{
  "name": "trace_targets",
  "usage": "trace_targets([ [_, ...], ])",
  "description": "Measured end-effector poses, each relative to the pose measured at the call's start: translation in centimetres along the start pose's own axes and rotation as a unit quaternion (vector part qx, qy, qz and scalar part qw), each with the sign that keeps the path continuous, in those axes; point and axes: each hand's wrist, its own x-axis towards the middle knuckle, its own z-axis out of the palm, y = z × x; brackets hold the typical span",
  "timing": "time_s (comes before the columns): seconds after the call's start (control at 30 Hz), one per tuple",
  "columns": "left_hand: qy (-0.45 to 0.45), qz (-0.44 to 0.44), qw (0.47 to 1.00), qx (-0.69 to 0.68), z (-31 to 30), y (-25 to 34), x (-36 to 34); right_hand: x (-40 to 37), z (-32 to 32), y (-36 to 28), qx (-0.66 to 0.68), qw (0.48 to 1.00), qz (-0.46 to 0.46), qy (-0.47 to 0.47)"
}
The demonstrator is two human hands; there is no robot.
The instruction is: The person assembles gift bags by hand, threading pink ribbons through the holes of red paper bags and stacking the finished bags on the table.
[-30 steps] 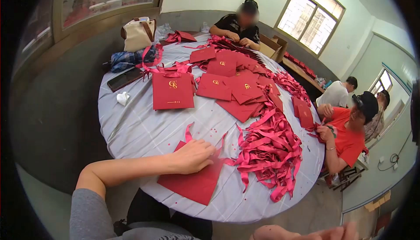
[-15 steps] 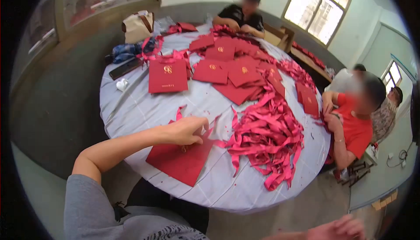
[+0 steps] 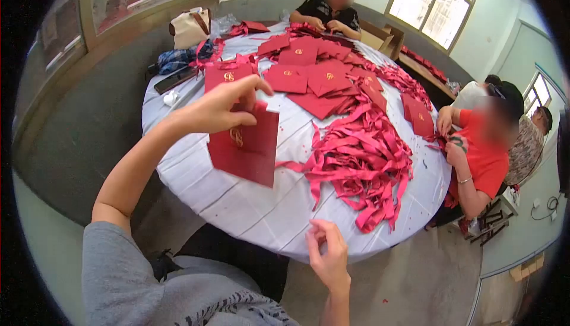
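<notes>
My left hand (image 3: 222,107) grips the top part of a flat red paper bag (image 3: 249,154) with a gold emblem, the thumb over its front. The bag is tilted up, its lower edge above the white tablecloth. My right hand (image 3: 326,255) is at the table's front edge, holding nothing, its thumb and fingers apart. To the right of the bag lies a big tangled heap of pink-red ribbons (image 3: 359,165). Just behind my left hand is another red bag (image 3: 228,73), partly covered by it.
More red bags (image 3: 326,79) are piled mid-table. A phone (image 3: 175,81), crumpled white tissue (image 3: 171,98), blue plaid item (image 3: 178,59) and cream handbag (image 3: 190,28) sit at the left. A person in red (image 3: 484,154) works at the right, another in black (image 3: 329,20) at the far side.
My left hand has lifted the red bag off the cloth and moved it away from me, up and slightly left. My right hand has come from the lower right to the table's front edge.
</notes>
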Motion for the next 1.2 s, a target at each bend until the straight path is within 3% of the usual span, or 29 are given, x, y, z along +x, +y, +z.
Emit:
trace_targets([
  [0.1, 0.009, 0.012, 1.0, 0.016, 0.0, 1.1, -0.3, -0.3, 0.4, 0.5, -0.002, 1.0, -0.003, 0.006],
  [0.17, 0.051, 0.151, 0.98, 0.117, 0.6, 0.9, -0.3, -0.1, 0.0, -1.0, 0.098, 0.992, 0.035, 0.072],
  [0.27, 0.035, 0.11, 0.989, 0.094, 1.4, 1.6, -0.8, 0.8, -3.1, -6.7, 0.026, 0.965, -0.154, 0.213],
  [0.33, 0.037, 0.113, 0.987, 0.104, 1.8, 1.5, -1.0, 0.5, -3.9, -10.6, 0.271, 0.913, -0.208, 0.223],
  [0.37, 0.036, 0.112, 0.988, 0.101, 1.9, 1.4, -1.1, 1.5, -3.6, -10.9, 0.269, 0.914, -0.206, 0.221],
  [0.43, 0.046, 0.128, 0.985, 0.108, 2.0, 1.0, -1.3, 3.7, -3.0, -11.3, 0.066, 0.882, -0.334, 0.325],
  [0.5, 0.042, 0.124, 0.987, 0.096, 1.9, 1.0, -1.7, 3.8, -2.8, -12.4, 0.04, 0.906, -0.307, 0.288],
  [0.53, 0.038, 0.12, 0.988, 0.085, 1.9, 0.9, -1.9, 4.0, -2.5, -10.2, 0.159, 0.849, -0.411, 0.294],
  [0.57, 0.044, 0.109, 0.99, 0.083, 1.9, 0.8, -2.1, 3.9, -2.4, -9.7, 0.157, 0.85, -0.409, 0.292],
  [0.63, 0.047, 0.11, 0.99, 0.068, 1.4, 0.8, -2.4, 3.8, -2.3, -9.2, 0.084, 0.916, -0.313, 0.237],
  [0.7, 0.052, 0.088, 0.994, 0.028, 0.8, 1.0, -2.5, 6.5, -1.8, -8.1, 0.056, 0.977, -0.158, 0.133],
  [0.77, 0.075, 0.111, 0.991, 0.006, 0.4, 1.3, -2.4, 8.1, 0.1, -6.4, 0.165, 0.979, -0.083, 0.085],
  [0.8, 0.086, 0.123, 0.988, -0.031, 0.4, 1.0, -2.2, 8.5, 0.2, -5.7, 0.152, 0.986, -0.059, 0.043],
  [0.9, 0.085, 0.138, 0.968, -0.193, 0.5, -0.5, -1.4, 9.7, 0.6, -4.3, 0.058, 0.994, -0.091, -0.007],
  [0.97, 0.054, 0.071, 0.943, -0.321, 0.5, -0.8, -0.9, 10.6, 0.8, -3.8, 0.045, 0.995, -0.082, -0.03],
  [1.07, 0.037, 0.07, 0.914, -0.397, 1.3, -1.6, -0.2, 12.0, 1.4, -2.8, 0.021, 0.997, -0.043, -0.063],
  [1.13, 0.033, 0.082, 0.876, -0.475, 1.7, -2.8, 0.2, 13.1, 2.0, -2.2, -0.058, 0.994, -0.084, -0.036],
  [1.2, 0.041, 0.077, 0.893, -0.442, 1.8, -3.2, 0.2, 14.1, 2.4, -1.9, -0.069, 0.992, -0.098, -0.041],
])
